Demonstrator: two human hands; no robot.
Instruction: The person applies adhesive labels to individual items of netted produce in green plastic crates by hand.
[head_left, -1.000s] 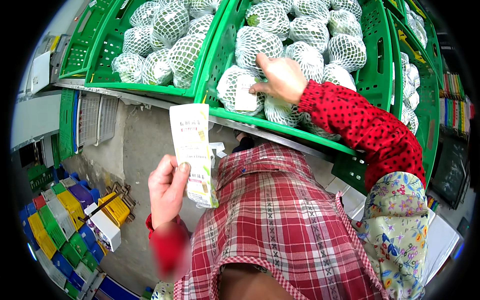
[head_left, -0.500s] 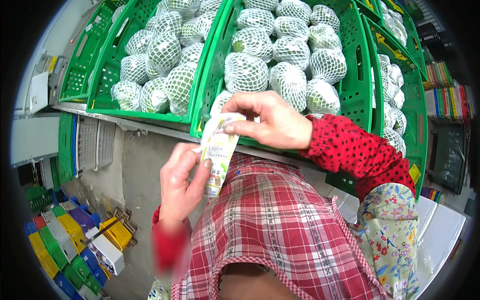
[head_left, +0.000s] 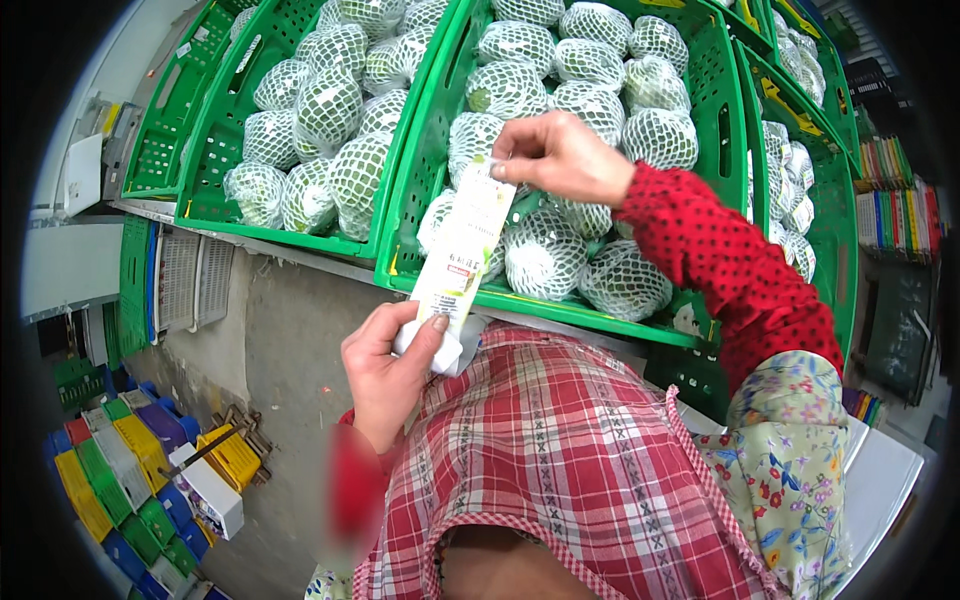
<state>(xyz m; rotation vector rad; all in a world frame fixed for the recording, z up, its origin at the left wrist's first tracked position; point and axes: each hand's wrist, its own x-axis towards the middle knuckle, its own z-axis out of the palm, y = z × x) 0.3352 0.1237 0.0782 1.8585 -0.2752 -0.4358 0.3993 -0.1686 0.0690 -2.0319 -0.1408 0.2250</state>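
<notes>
A white strip of printed labels [head_left: 465, 245] with green and yellow marks stretches slantwise between my hands. My left hand [head_left: 388, 362] pinches its lower end between thumb and fingers, where white backing is bunched below. Higher up and further right, my right hand [head_left: 568, 160] grips the top end, over the front of the middle green crate [head_left: 590, 322]. Round green fruits in white foam nets [head_left: 545, 255] lie in that crate, some partly covered by the strip and my right hand. Each fruit looks wrapped in clear film.
To the left stands another green crate [head_left: 300, 232] of netted fruits, with more crates [head_left: 835, 200] at the right. Stacked coloured crates [head_left: 130, 470] and a white box [head_left: 208, 502] are on the floor at lower left. Folders [head_left: 895, 200] fill a shelf far right.
My right hand has moved up and away from my left, drawing the strip out longer. My left hand has shifted slightly down and right. More front-row fruits show.
</notes>
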